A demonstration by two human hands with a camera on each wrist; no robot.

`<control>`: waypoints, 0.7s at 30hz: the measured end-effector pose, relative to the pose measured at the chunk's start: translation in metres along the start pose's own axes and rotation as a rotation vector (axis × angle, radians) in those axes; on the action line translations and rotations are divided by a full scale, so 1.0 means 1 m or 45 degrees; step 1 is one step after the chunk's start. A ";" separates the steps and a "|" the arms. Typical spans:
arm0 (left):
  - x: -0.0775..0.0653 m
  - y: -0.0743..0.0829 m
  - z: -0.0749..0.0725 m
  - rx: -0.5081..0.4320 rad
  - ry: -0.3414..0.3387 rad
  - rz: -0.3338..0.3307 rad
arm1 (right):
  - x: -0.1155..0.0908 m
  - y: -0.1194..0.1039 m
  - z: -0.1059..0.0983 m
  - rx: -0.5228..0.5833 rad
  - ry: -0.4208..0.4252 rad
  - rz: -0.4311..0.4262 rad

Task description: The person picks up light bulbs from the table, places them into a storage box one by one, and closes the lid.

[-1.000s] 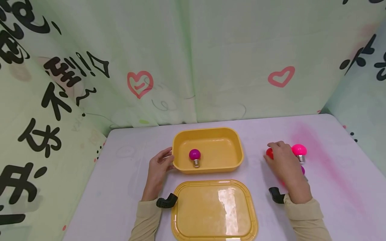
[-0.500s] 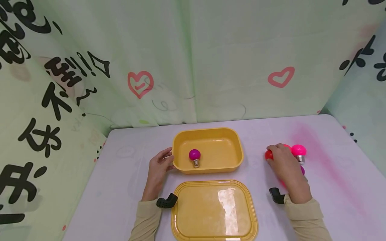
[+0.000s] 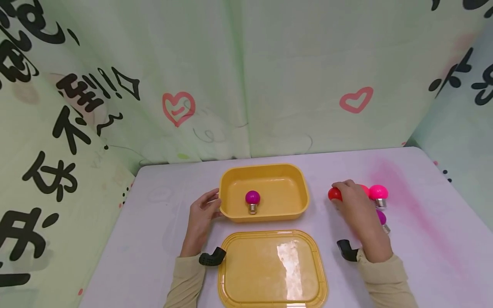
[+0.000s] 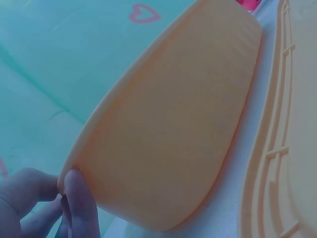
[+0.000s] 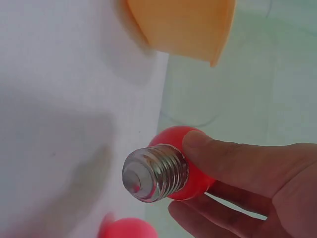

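My right hand [image 3: 356, 209] pinches a red light bulb [image 3: 334, 194] between thumb and fingers at the right of the table. In the right wrist view, the thumb lies on the bulb's red globe, and its silver screw base [image 5: 156, 173] points away from the palm. My left hand [image 3: 202, 218] holds the left end of a yellow plastic box [image 3: 265, 217], thumb and fingers at the rim as the left wrist view shows. Inside the box a purple bulb [image 3: 252, 197] stands out, globe toward the far side.
Beside and partly behind my right hand are a second red bulb [image 3: 364, 189], a pink bulb [image 3: 378, 192] and a purple bulb [image 3: 381, 218]. A yellow lid [image 3: 254, 269] lies in front of the box. A printed curtain [image 3: 292, 85] hangs behind the table.
My right hand has moved left with the red bulb, away from the other bulbs. The purple bulb in the box has shifted slightly right. My left hand has stayed at the rim.
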State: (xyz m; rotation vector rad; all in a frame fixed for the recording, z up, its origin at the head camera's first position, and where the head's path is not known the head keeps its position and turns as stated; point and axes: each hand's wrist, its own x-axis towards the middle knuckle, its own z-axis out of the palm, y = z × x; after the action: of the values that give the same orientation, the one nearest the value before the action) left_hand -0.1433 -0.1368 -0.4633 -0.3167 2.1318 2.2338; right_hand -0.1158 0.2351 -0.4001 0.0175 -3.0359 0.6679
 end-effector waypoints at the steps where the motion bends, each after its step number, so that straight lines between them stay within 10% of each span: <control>1: 0.000 0.000 0.000 -0.009 -0.003 0.002 | 0.000 -0.003 0.000 0.006 0.002 -0.005; 21: 0.001 0.000 -0.002 0.002 -0.005 -0.020 | 0.000 -0.044 -0.012 0.086 0.002 -0.152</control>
State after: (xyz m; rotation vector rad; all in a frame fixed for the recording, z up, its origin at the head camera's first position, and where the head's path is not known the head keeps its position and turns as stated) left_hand -0.1436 -0.1390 -0.4632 -0.3277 2.1214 2.2222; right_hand -0.1150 0.1998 -0.3710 0.1980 -2.9805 0.7589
